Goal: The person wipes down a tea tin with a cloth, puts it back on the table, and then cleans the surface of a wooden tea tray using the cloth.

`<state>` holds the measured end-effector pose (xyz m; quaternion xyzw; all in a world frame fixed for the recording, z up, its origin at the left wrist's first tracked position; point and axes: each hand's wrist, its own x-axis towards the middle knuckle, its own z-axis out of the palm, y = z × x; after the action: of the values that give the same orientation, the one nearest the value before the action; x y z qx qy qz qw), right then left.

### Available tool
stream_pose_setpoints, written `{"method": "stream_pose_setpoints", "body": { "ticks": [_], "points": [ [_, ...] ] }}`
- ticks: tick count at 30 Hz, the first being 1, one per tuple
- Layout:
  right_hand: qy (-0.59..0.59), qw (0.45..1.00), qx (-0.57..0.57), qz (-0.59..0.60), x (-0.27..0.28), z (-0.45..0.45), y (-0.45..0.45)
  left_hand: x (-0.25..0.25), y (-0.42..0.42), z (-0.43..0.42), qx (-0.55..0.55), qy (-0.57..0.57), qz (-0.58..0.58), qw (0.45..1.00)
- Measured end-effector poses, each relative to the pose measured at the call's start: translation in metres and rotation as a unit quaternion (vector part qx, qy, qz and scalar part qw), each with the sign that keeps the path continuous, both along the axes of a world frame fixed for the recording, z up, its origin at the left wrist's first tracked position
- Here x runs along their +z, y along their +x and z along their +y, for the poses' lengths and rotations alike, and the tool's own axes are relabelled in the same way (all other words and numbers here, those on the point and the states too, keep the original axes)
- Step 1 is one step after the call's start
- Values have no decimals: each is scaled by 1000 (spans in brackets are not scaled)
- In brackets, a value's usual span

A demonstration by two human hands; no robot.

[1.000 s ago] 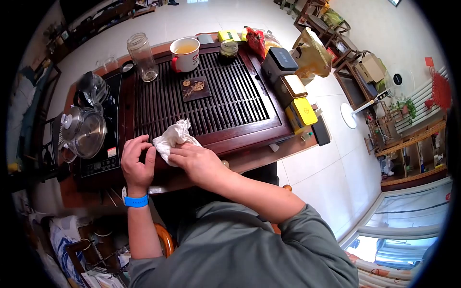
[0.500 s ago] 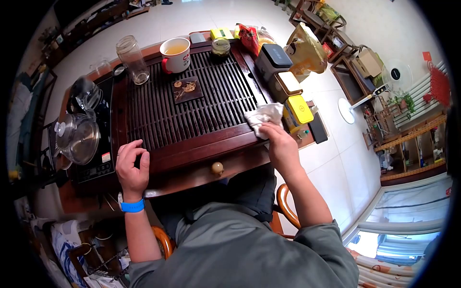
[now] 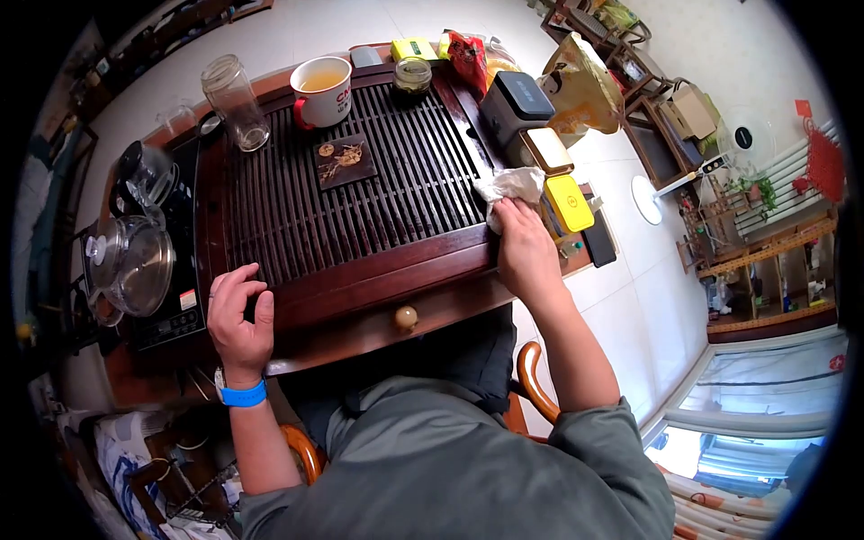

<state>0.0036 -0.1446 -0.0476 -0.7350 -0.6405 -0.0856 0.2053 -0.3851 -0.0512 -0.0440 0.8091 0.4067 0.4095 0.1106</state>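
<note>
Over at the slatted surface's right edge, by the near corner, the right hand clutches a crumpled white cloth, bunched beyond its knuckles; the left hand, loosely curled, empty, is well apart, near the left corner.

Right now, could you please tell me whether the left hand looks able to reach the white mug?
Probably yes, perhaps with a lean: the left hand looks empty, and only low tray slats seem to lie between it and the white mug; the glass jar stands to one side.
</note>
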Motion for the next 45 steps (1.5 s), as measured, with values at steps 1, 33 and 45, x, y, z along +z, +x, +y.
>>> {"method": "stream_pose_setpoints", "body": {
  "ticks": [1,33,45],
  "points": [
    [1,1000,2,1,2,4,0,0,-1,0,0,3,-1,1000],
    [19,997,-24,70,13,-2,2,2,0,-4,-11,22,-21,999],
    [310,494,30,812,50,-69,18,3,2,-4,-11,25,-17,999]
  ]
}}
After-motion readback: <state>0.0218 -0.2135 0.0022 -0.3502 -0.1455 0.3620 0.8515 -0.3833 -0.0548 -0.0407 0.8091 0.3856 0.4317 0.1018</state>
